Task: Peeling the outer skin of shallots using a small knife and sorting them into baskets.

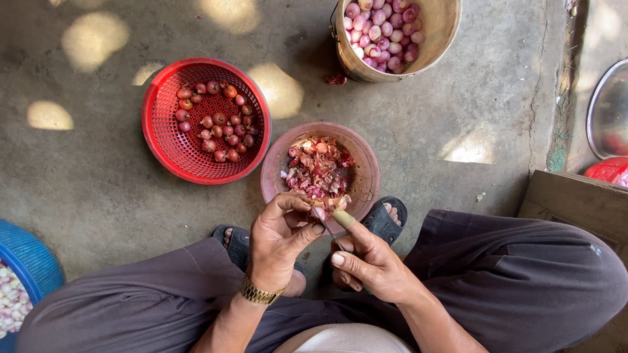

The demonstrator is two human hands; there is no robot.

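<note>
**Peeling shallots over a bowl**

Both hands meet just above the knees: the left hand (278, 237) is curled tight around a shallot (321, 210), and the right hand (372, 261) is closed on a knife (341, 219) touching it. Directly beyond them sits a brown bowl (275, 164) of peelings. Farther out, a red basket (160, 126) lies left and a bucket (442, 19) right.

The person wears dark grey trousers (526, 273), dark sandals (381, 219), and a gold wristwatch (260, 294).
</note>
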